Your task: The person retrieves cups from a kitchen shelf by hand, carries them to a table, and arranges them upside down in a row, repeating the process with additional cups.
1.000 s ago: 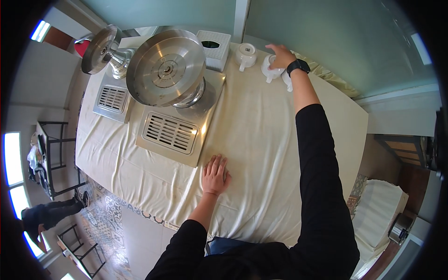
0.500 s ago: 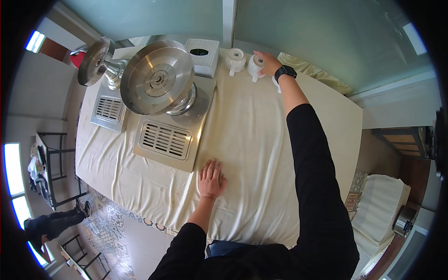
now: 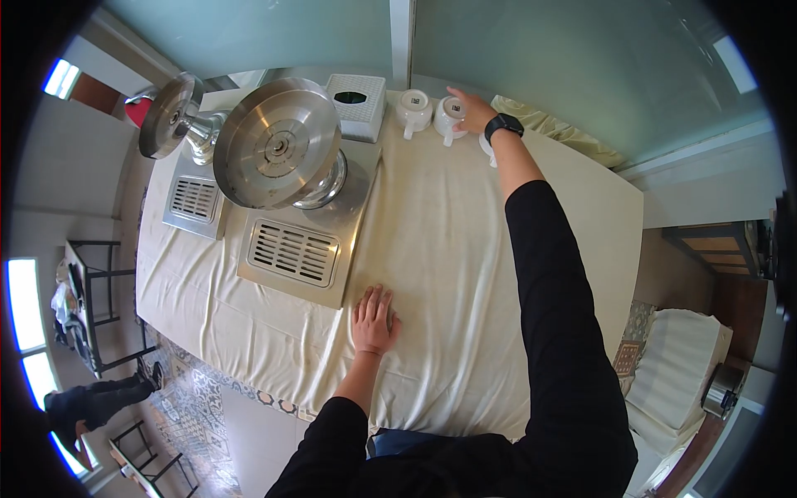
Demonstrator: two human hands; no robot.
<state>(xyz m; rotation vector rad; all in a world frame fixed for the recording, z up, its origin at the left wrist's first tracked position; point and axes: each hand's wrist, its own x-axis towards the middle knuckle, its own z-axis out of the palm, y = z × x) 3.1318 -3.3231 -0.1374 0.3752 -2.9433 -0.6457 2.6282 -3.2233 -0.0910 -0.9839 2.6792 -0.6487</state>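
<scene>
1. Cream cloth, creased in long folds, covers the worktop [image 3: 440, 257] that I look down on through the head camera.
2. At its far edge I see three white cups: the left cup [image 3: 414, 110], the middle cup [image 3: 449, 119] and the right cup [image 3: 487, 151].
3. Left and middle stand upside down, just beside each other, marked bases up and handles pointing back toward me; my wrist hides most of the right one.
4. My right hand [image 3: 473, 113] has the middle cup, thumb and fingers set around its right side, holding it at the worktop.
5. A black watch [image 3: 504, 126] sits on that wrist, and the arm reaches far forward in its black sleeve.
6. My left hand [image 3: 374, 322] lies palm down on the cloth, fingers extended and only slightly apart, holding nothing.
7. Just beyond it is the corner of a steel base with a slotted grille [image 3: 295, 251]; a wide metal dish [image 3: 274, 170] stands on a pedestal there.
8. Farther left I see a smaller dish [image 3: 170, 116] with its own grille.
9. Between the wide dish and the cups sits a white tissue box [image 3: 359, 118], near the left cup.
10. Well off to the left, another person [image 3: 95, 404] stands on the patterned floor.
</scene>
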